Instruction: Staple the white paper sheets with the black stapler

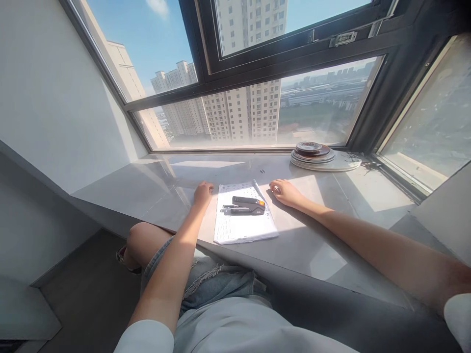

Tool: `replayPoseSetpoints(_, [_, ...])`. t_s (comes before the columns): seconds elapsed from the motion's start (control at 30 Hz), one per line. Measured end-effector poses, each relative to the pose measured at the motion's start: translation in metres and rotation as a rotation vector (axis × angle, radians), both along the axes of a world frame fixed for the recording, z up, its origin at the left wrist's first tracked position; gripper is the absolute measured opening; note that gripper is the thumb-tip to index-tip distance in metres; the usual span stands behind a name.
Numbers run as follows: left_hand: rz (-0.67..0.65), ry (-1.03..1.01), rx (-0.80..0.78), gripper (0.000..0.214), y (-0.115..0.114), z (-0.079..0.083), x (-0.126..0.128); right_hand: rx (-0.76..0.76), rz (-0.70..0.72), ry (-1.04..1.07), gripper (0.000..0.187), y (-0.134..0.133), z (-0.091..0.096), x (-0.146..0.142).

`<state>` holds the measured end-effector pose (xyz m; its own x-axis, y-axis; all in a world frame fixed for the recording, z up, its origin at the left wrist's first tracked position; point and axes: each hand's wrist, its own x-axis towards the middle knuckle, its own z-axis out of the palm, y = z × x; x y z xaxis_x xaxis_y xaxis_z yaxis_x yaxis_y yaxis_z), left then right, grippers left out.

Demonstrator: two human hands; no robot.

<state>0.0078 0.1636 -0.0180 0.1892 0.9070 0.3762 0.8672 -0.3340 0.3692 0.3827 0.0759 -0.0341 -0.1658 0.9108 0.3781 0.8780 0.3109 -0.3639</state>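
A black stapler with an orange patch at one end lies on a stack of printed paper sheets. My left hand rests on the sill just left of the sheets, its fingers loosely curled with nothing seen in them. To the right of the paper is my right hand, also resting with curled fingers and apart from the stapler. Two small dark strips, perhaps staples, lie on the sill beyond the sheets.
The pale, glossy window sill is streaked with sunlight. Stacked plates stand at its back right, by the dark window frame. A white wall closes the left side. My knees are below the front edge.
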Motion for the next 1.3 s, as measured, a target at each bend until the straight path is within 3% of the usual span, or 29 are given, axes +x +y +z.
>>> replayPoseSetpoints(0.17, [0.023, -0.147, 0.171, 0.020, -0.014, 0.013, 0.009, 0.005, 0.014, -0.027, 0.019, -0.002, 0.002, -0.002])
replayPoseSetpoints(0.33, [-0.060, -0.490, 0.022, 0.028, -0.053, 0.013, 0.019, 0.058, 0.016, -0.023, 0.015, -0.008, 0.006, -0.006])
replayPoseSetpoints(0.47, [-0.189, -0.567, -0.053, 0.032, -0.085, 0.003, 0.024, 0.253, 0.055, 0.268, 0.013, -0.027, 0.019, -0.026])
replayPoseSetpoints(0.57, [-0.223, -0.551, -0.080, 0.033, -0.100, -0.001, 0.028, 0.303, 0.159, 0.466, 0.012, -0.043, 0.026, -0.047])
replayPoseSetpoints(0.77, [-0.251, -0.483, -0.011, 0.038, -0.113, 0.004, 0.030, 0.318, 0.434, 0.313, 0.006, -0.056, 0.020, -0.060])
replayPoseSetpoints(0.93, [-0.239, -0.459, -0.040, 0.038, -0.119, 0.008, 0.032, 0.321, 0.421, 0.296, 0.006, -0.053, 0.020, -0.057])
replayPoseSetpoints(1.07, [-0.194, -0.371, 0.037, 0.020, -0.121, 0.010, 0.033, 0.314, 0.428, 0.295, 0.007, -0.053, 0.019, -0.057])
replayPoseSetpoints(1.3, [-0.356, -0.114, 0.078, 0.015, -0.121, 0.007, 0.035, 0.308, 0.428, 0.295, 0.007, -0.054, 0.020, -0.058])
